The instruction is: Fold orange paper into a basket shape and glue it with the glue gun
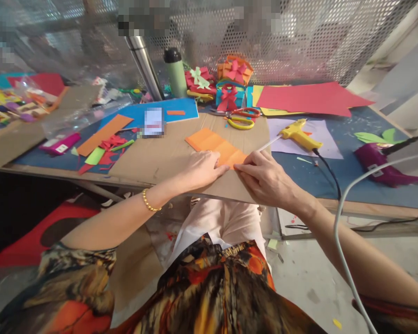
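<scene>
A folded sheet of orange paper (212, 140) lies slantwise on a piece of brown cardboard (174, 150), with crease lines across it. My left hand (204, 169) rests on its near edge, fingers curled and thumb pressed down on the paper. At the right corner, my right hand (264, 178) pinches the same paper between thumb and fingers. Just beyond my right hand lies a yellow glue gun (301, 135), a white glue stick jutting from it toward my knuckles. Scissors (242, 121) with orange and yellow handles sit behind the orange paper.
Small paper baskets with bows (231, 95) stand at the back, beside a green bottle (176, 72) and a steel flask (145, 67). Red sheets (306, 98) lie at back right. A phone (153, 121), paper scraps (107, 150) and a purple glue gun (376, 162) flank the cardboard. A grey cable (341, 222) crosses my right arm.
</scene>
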Demonstrator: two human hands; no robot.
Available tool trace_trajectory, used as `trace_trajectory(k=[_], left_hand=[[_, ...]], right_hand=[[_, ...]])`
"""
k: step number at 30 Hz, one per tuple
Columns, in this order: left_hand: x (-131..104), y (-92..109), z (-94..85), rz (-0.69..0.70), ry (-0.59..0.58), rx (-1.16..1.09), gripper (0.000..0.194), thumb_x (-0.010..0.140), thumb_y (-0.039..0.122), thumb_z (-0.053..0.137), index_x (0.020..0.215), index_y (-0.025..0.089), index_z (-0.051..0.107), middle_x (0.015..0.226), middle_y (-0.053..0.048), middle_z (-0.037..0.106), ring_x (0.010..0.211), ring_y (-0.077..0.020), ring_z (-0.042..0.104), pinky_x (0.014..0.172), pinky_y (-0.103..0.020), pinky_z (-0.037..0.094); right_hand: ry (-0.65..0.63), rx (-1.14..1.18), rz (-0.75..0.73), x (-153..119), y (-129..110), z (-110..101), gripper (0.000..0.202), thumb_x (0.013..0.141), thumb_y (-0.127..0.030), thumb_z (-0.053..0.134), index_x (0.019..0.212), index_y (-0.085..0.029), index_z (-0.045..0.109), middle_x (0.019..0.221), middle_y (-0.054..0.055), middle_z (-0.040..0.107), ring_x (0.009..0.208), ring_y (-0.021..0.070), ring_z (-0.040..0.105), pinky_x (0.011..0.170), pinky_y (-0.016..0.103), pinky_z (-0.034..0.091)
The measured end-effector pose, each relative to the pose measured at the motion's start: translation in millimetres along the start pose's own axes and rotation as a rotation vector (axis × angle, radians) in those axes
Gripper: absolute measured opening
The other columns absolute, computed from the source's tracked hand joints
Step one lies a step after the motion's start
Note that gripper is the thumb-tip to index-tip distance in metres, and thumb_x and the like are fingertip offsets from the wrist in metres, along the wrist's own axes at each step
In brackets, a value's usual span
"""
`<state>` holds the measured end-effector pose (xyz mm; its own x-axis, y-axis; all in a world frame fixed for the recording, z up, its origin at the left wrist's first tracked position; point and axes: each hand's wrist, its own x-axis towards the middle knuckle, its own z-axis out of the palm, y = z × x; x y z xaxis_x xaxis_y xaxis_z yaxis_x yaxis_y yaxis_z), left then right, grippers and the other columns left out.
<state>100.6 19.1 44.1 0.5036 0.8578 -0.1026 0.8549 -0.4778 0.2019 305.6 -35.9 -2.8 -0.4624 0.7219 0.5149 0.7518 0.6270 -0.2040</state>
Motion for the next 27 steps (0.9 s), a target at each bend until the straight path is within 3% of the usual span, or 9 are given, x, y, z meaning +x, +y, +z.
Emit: trace_trajectory(k=[3,10,16,21,27], left_hand=[[3,6,2.0,-0.058,-0.006,0.023,0.037,0.098,0.051,0.052,0.096,0.016,0.064,0.087,-0.009,0.069,0.079,-0.0217,0.060,0.065,-0.032,0.032],[11,13,-13.7,-0.197,-0.153,-0.057,0.040,0.087,0.058,0.063,0.084,0.019,0.060,0.076,-0.004,0.059,0.069,-0.0187,0.051,0.059,-0.033,0.028],[21,18,-20.5,-0.283,-0.193,-0.154,0.030,0.074,0.043,0.077,0.080,0.020,0.060,0.062,0.002,0.050,0.065,-0.0159,0.047,0.060,-0.032,0.029],[18,15,-20.8,-0.293,-0.178,-0.190,0.025,0.073,0.032,0.076,0.071,0.019,0.055,0.063,0.002,0.050,0.059,-0.0127,0.043,0.058,-0.031,0.026],[15,6,-18.5,-0.275,-0.136,-0.249,0.033,0.072,0.017,0.075,0.060,0.021,0.044,0.059,0.004,0.043,0.055,-0.0111,0.033,0.058,-0.032,0.022]], right_hand=[[-0.015,-0.047,-0.020,1,-2,0,0.040,0.105,-0.026,0.038,0.094,-0.016,0.075,0.092,0.014,0.061,0.083,0.0241,0.049,0.074,0.039,0.039],[-0.048,-0.091,-0.031,1,1,1,0.041,0.105,-0.025,0.035,0.092,-0.016,0.073,0.094,0.015,0.060,0.083,0.0245,0.046,0.074,0.039,0.035],[-0.032,-0.107,-0.023,0,1,2,0.041,0.106,-0.027,0.037,0.094,-0.016,0.075,0.093,0.014,0.059,0.082,0.0235,0.046,0.072,0.038,0.034],[-0.026,-0.113,-0.034,-1,3,4,0.041,0.106,-0.027,0.037,0.095,-0.015,0.076,0.094,0.014,0.060,0.083,0.0240,0.047,0.073,0.038,0.035],[-0.021,-0.075,-0.055,-2,7,6,0.038,0.105,-0.028,0.041,0.106,-0.017,0.077,0.096,0.014,0.061,0.085,0.0237,0.048,0.074,0.039,0.035]])
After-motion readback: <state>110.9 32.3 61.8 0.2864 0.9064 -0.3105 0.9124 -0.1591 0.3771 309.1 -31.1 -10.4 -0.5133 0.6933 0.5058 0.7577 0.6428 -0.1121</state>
